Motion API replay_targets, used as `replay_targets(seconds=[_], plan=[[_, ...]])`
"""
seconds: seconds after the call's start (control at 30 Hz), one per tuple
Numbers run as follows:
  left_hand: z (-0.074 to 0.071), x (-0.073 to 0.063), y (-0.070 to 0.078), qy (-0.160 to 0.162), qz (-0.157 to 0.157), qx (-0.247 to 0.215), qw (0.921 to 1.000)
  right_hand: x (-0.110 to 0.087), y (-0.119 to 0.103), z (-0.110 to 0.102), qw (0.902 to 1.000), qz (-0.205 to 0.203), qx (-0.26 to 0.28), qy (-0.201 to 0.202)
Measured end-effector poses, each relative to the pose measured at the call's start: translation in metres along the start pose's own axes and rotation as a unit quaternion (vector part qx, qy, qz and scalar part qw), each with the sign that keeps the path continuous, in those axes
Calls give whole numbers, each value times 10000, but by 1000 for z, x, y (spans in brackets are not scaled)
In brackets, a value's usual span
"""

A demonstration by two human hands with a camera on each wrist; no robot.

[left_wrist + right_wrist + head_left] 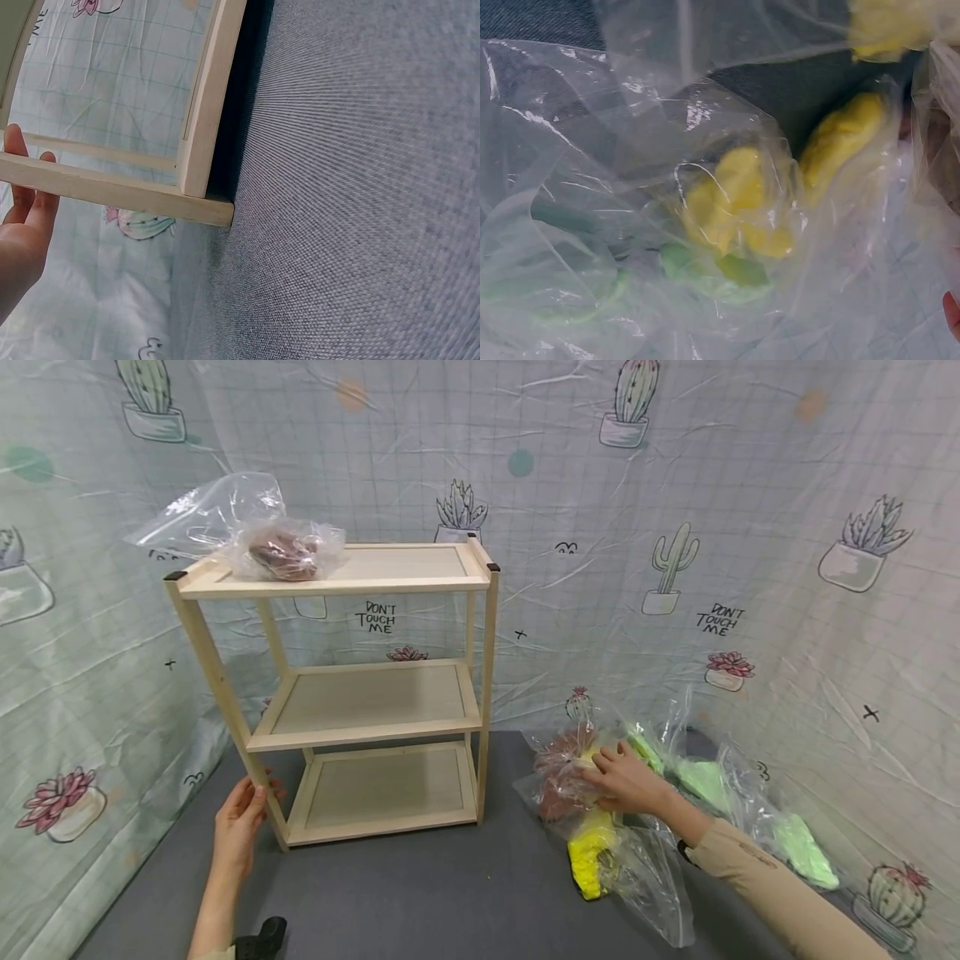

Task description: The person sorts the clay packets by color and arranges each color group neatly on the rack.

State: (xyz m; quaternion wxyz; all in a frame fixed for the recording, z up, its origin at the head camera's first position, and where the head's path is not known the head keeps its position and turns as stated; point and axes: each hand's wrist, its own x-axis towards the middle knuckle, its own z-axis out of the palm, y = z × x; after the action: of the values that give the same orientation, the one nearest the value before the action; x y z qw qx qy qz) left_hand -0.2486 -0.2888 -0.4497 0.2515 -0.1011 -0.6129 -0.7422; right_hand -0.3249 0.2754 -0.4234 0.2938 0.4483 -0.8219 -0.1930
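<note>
On the left in the head view stands a three-tier wooden shelf [367, 734]. My left hand [242, 814] grips its front left post [97, 185], thumb in front and fingers behind. A clear plastic bag with a reddish-brown lump [285, 556] lies on the top tier. To the right, my right hand [628, 779] reaches into a group of bags, its fingertips at a clear bag of reddish-brown stuff [558, 781]. Whether the fingers pinch the plastic I cannot tell. In the right wrist view, only one fingertip [952, 313] shows at the edge.
Beside the right hand lie bags with bright yellow pieces [592, 856]. Farther right, bags with light green pieces [804, 850] run along the curtain. A cactus-print curtain [555, 635] surrounds the dark grey table [420, 902]. The middle [375, 700] and bottom tiers show bare panels.
</note>
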Motion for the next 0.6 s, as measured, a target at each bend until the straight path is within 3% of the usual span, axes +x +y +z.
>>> replay_targets(seconds=[0.3, 0.6], plan=[[0, 1, 0, 19, -10, 17, 10000, 0, 3, -15, 9959, 576, 157, 678], [-1, 1, 0, -25, -3, -32, 10000, 0, 1, -25, 9869, 1196, 566, 924]])
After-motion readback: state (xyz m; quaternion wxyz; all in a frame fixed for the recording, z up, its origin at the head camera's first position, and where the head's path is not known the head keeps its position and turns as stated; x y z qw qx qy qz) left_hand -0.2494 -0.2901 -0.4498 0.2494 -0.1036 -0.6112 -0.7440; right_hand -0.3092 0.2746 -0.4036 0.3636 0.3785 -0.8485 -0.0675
